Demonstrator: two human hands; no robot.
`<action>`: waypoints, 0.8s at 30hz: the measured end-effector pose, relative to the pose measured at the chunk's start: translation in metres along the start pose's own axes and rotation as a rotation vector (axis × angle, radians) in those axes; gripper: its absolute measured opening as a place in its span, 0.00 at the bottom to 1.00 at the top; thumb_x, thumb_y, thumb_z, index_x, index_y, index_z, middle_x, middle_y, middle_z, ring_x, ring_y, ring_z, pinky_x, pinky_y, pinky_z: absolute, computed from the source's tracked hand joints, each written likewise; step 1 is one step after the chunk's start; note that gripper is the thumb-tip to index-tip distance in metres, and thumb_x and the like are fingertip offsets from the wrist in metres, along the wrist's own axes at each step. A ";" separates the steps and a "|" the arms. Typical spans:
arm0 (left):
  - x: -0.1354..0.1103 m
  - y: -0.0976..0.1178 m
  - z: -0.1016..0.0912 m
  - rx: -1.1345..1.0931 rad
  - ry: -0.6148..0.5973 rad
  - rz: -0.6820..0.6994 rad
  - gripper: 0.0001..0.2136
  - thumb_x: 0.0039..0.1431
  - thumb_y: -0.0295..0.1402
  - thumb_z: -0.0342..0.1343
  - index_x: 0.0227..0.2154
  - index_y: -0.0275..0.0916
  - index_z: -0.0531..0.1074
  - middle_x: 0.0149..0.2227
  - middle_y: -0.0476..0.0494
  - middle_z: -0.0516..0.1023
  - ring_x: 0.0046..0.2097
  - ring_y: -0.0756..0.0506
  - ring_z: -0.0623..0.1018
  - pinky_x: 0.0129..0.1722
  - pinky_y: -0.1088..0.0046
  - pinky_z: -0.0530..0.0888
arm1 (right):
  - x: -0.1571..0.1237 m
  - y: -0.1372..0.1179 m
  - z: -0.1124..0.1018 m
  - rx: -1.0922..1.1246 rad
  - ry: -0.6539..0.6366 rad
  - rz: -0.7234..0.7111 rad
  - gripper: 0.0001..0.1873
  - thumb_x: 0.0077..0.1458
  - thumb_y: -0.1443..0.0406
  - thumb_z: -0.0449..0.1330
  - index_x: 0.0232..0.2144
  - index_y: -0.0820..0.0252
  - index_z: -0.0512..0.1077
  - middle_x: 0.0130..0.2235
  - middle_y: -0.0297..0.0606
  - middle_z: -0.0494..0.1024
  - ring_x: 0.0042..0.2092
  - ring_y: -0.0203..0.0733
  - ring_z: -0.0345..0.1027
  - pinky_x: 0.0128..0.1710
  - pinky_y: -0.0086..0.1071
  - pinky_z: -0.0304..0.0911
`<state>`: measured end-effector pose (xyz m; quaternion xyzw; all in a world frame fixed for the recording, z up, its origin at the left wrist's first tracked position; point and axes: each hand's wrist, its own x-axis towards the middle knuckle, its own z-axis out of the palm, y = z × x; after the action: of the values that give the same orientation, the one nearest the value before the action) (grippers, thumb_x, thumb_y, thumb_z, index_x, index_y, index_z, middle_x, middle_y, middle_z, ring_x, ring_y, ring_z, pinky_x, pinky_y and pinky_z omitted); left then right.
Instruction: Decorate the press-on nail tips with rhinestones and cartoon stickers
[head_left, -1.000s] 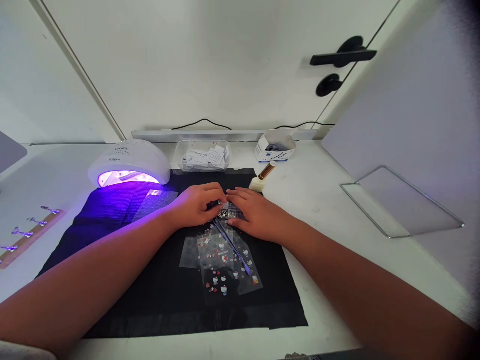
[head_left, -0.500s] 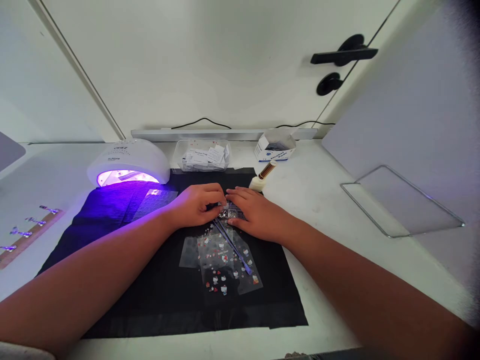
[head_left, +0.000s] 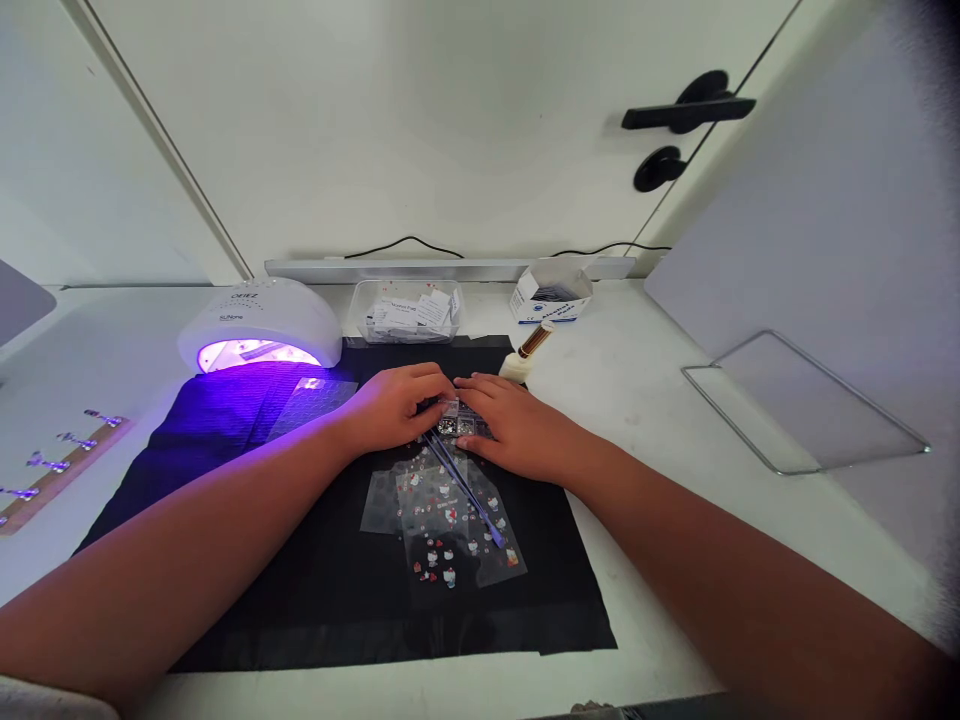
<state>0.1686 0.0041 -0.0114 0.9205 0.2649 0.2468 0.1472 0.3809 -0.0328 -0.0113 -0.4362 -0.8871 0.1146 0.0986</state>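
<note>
A small clear compartment case with tiny shiny nail decorations lies between my hands, partly covered by them. My right hand grips it from the right, fingers across the far side and thumb at the near side. My left hand is closed at the left edge, thumb and fingertips together; what they pinch is hidden. Just below, purple-ended tweezers rest across transparent sticker sheets printed with small red and white cartoon figures.
A white nail lamp glows purple at left, over the black mat. Behind stand a clear tub of packets, an alcohol-pad box and a bottle with a gold cap. A nail-tip stand sits far left; a wire frame right.
My left thumb and fingertips have shifted slightly at the case, and more of its compartments show. My right hand stays in place. The view has moved very slightly.
</note>
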 end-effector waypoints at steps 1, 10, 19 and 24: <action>0.000 0.000 0.000 0.001 -0.003 -0.003 0.05 0.61 0.29 0.51 0.37 0.37 0.72 0.36 0.46 0.74 0.35 0.50 0.74 0.34 0.75 0.69 | 0.000 0.000 0.000 -0.003 -0.002 -0.001 0.31 0.57 0.56 0.60 0.58 0.68 0.64 0.63 0.52 0.66 0.65 0.59 0.56 0.64 0.53 0.55; 0.000 0.001 -0.002 -0.003 -0.016 -0.043 0.06 0.61 0.31 0.53 0.38 0.38 0.72 0.36 0.47 0.74 0.35 0.50 0.73 0.31 0.76 0.68 | 0.000 -0.003 -0.003 -0.017 -0.025 0.008 0.32 0.58 0.57 0.60 0.60 0.71 0.63 0.63 0.52 0.65 0.66 0.58 0.55 0.65 0.51 0.53; 0.000 -0.003 0.000 -0.061 -0.004 -0.059 0.08 0.63 0.35 0.52 0.38 0.38 0.73 0.35 0.47 0.75 0.35 0.49 0.75 0.36 0.73 0.70 | 0.000 -0.001 -0.002 0.000 -0.023 0.005 0.32 0.58 0.57 0.60 0.59 0.70 0.63 0.63 0.53 0.65 0.65 0.58 0.55 0.65 0.51 0.53; -0.001 -0.007 0.001 -0.086 0.012 -0.077 0.12 0.62 0.40 0.54 0.43 0.37 0.72 0.36 0.46 0.76 0.37 0.48 0.76 0.38 0.71 0.71 | 0.000 0.000 -0.002 0.017 -0.011 -0.006 0.31 0.57 0.57 0.60 0.59 0.69 0.64 0.62 0.53 0.66 0.65 0.58 0.55 0.65 0.53 0.53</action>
<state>0.1655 0.0090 -0.0160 0.9010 0.2899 0.2576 0.1946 0.3811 -0.0327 -0.0094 -0.4318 -0.8880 0.1244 0.0978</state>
